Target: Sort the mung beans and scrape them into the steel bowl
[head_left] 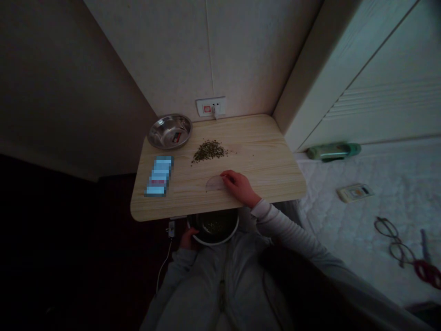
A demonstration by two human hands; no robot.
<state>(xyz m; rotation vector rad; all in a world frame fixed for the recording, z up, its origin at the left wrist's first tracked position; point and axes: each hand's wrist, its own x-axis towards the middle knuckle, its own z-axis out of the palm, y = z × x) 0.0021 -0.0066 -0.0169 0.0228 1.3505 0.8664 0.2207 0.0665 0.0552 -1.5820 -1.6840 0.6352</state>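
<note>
Right hand [241, 187]: fingertips drawn together, with the near-right edge of a thin translucent piece [213, 183] apparently pinched between them; the piece is extended to the left of the fingers, low over the wooden tabletop [275, 177]. Whether it is lifted or laid flat cannot be told.

Left hand [189, 237]: closed on the left side of a pale-rimmed bowl [225, 239], the thumb laid at the rim; the remaining fingers are hidden. The bowl is held just below the front edge of the tabletop, partly covered by it; small specks are seen in its dark interior.

Pile of small green grains [209, 151]: spread loosely on the tabletop, beyond the right fingertips and slightly to their left, apart from them; a few grains are scattered to its right.

Metal bowl [170, 132]: placed upright at the far left corner, a dark and red label seen inside.

Phone [159, 176]: laid at the left, screen lit and blurred.

Wall socket [211, 106]: mounted behind the tabletop, one plug inserted.

White quilted cover [330, 207], at the right: a green bottle [333, 151], a pale remote-like device [355, 192], eyeglasses [394, 241] and red-handled scissors [427, 272] are borne on it.
</note>
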